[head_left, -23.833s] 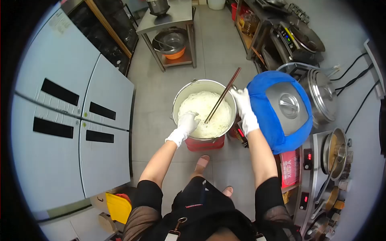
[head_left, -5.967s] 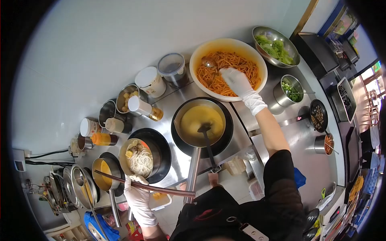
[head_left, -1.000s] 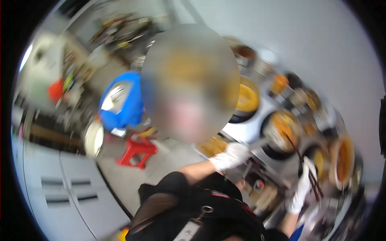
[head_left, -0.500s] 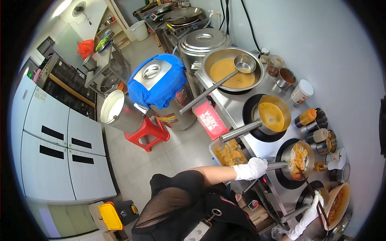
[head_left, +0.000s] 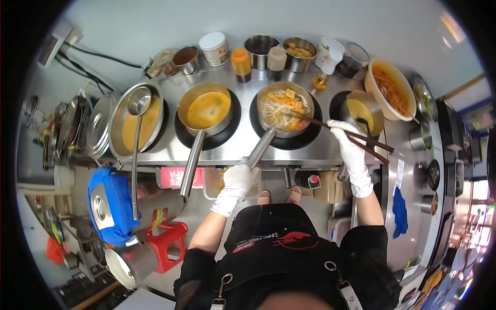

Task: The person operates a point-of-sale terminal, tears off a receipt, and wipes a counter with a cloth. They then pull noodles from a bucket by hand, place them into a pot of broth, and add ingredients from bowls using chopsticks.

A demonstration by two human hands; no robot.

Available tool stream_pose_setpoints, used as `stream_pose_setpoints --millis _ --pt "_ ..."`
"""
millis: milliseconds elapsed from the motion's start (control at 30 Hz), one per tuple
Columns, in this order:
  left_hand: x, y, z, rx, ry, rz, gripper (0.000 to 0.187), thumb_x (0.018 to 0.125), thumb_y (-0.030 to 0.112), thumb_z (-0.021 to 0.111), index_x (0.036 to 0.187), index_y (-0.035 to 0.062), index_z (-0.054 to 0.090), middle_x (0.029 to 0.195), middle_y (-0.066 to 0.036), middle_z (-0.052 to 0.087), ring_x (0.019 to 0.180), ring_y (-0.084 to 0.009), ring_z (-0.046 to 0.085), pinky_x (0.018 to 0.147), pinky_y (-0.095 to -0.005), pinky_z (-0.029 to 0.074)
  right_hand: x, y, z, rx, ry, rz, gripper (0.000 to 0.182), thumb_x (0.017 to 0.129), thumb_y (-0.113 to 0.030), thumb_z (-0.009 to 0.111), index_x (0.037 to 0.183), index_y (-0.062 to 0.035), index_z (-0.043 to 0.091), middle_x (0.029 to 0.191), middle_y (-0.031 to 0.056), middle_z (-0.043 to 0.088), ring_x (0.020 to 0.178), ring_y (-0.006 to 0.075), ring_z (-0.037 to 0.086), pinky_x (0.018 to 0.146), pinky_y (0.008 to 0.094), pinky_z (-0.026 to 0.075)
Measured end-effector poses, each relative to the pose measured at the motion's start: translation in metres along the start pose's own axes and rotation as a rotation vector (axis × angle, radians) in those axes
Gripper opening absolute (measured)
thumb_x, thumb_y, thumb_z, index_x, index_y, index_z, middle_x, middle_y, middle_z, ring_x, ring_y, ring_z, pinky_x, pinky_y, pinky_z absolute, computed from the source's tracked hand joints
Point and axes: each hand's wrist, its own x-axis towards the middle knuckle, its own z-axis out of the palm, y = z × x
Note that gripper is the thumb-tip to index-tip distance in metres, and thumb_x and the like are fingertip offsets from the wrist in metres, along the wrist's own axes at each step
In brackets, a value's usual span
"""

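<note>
My gloved left hand point(head_left: 239, 183) is wrapped round the handle of a steel saucepan point(head_left: 262, 147) on a black burner. White noodles or sprouts point(head_left: 276, 108) and orange and yellow pieces lie in this pan. In my gloved right hand point(head_left: 349, 147) is a pair of dark brown chopsticks point(head_left: 371, 140), whose tips reach into the food from the right. Just left stands a second saucepan point(head_left: 195, 155) of yellow-orange soup. A smaller pot point(head_left: 376, 124) of yellow liquid, with a dark utensil in it, sits behind my right hand.
A big steel bowl point(head_left: 114, 129) of broth with a long ladle point(head_left: 137, 160) stands at the left. Sauce bottles point(head_left: 241, 64) and tins line the wall. A white bowl point(head_left: 369, 82) of reddish strands is at the right. Below left are a blue-covered container point(head_left: 111, 186) and a red stool point(head_left: 170, 245).
My view has swung right, from the room at the left to straight over the stove. My left hand stays on the saucepan handle, and the chopsticks remain in my right hand.
</note>
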Motion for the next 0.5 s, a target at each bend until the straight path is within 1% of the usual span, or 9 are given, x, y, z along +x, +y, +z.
stream_pose_setpoints --millis 67,100,133,167,233,267,333,400,500 --pt "-0.001 0.002 -0.005 0.036 0.004 -0.002 0.046 0.078 0.036 0.064 0.099 -0.0036 0.056 0.068 -0.017 0.065 0.061 -0.0322 0.065 0.057 -0.0409 0.052 0.004 -0.011 -0.004 -0.066 0.079 -0.017 0.01 0.081 0.001 0.064 0.09 0.0024 0.067 0.092 0.0097 0.068 0.085 0.0149 0.063 0.08 0.0267 0.049" --pt "0.0 0.0 0.0 0.059 0.03 0.021 0.05 0.077 0.037 0.065 0.105 -0.0033 0.056 0.065 -0.016 0.064 0.059 -0.0323 0.065 0.056 -0.0414 0.052 0.007 -0.009 -0.004 -0.125 0.086 -0.015 0.01 0.081 -0.001 0.064 0.09 0.0027 0.067 0.092 0.009 0.068 0.085 0.0142 0.063 0.081 0.0266 0.049" --pt "0.0 0.0 -0.001 0.062 0.023 0.034 0.05 0.077 0.037 0.065 0.105 -0.0033 0.056 0.065 -0.016 0.064 0.059 -0.0323 0.065 0.056 -0.0414 0.052 0.005 0.005 0.001 -0.057 0.11 -0.019 0.01 0.081 -0.003 0.065 0.09 0.0021 0.067 0.093 0.0087 0.068 0.086 0.0145 0.063 0.083 0.0273 0.049" --pt "0.0 0.002 -0.003 0.066 0.004 0.015 0.051 0.077 0.037 0.065 0.109 -0.0022 0.055 0.065 -0.016 0.064 0.059 -0.0322 0.065 0.057 -0.0417 0.052 -0.001 0.042 0.006 0.065 0.126 0.036 0.011 0.081 -0.003 0.066 0.091 0.0015 0.067 0.094 0.0088 0.068 0.087 0.0148 0.063 0.084 0.0276 0.049" --pt "0.002 0.001 -0.004 0.029 -0.026 -0.014 0.058 0.077 0.038 0.066 0.12 0.002 0.052 0.066 -0.016 0.064 0.06 -0.0324 0.065 0.058 -0.0422 0.052 -0.012 0.024 0.017 -0.055 0.008 0.019 0.011 0.079 0.002 0.067 0.09 0.0007 0.067 0.093 0.0077 0.068 0.09 0.0156 0.063 0.084 0.029 0.049" --pt "0.003 0.002 -0.004 0.03 -0.028 0.0 0.058 0.077 0.038 0.066 0.12 0.002 0.052 0.066 -0.016 0.064 0.06 -0.0324 0.065 0.058 -0.0422 0.052 -0.017 0.016 0.016 -0.127 -0.064 -0.012 0.013 0.079 0.002 0.067 0.092 0.0004 0.067 0.094 0.0076 0.068 0.091 0.0159 0.063 0.084 0.029 0.049" --pt "0.002 0.002 -0.007 0.066 -0.065 -0.017 0.06 0.077 0.039 0.066 0.121 0.0025 0.051 0.067 -0.016 0.064 0.06 -0.0328 0.065 0.059 -0.0423 0.052 -0.021 0.012 0.007 -0.051 -0.022 -0.012 0.013 0.079 0.0 0.067 0.093 0.0005 0.067 0.094 0.0086 0.068 0.09 0.0162 0.063 0.084 0.0289 0.049" --pt "0.003 0.0 -0.006 0.067 -0.058 0.002 0.06 0.077 0.039 0.066 0.122 0.0025 0.051 0.066 -0.016 0.064 0.06 -0.0327 0.065 0.059 -0.0424 0.052 -0.012 -0.001 -0.003 0.07 0.08 0.045 0.012 0.078 0.002 0.067 0.09 0.0002 0.068 0.092 0.0096 0.068 0.086 0.0163 0.064 0.081 0.0273 0.05" --pt "0.003 -0.001 -0.008 0.07 -0.053 0.022 0.061 0.077 0.04 0.066 0.122 0.0026 0.05 0.066 -0.016 0.064 0.06 -0.0326 0.065 0.059 -0.0424 0.052 0.002 -0.013 -0.004 -0.138 0.145 -0.102 0.01 0.079 0.002 0.064 0.088 0.0021 0.067 0.092 0.0108 0.068 0.085 0.0168 0.064 0.079 0.0277 0.05"
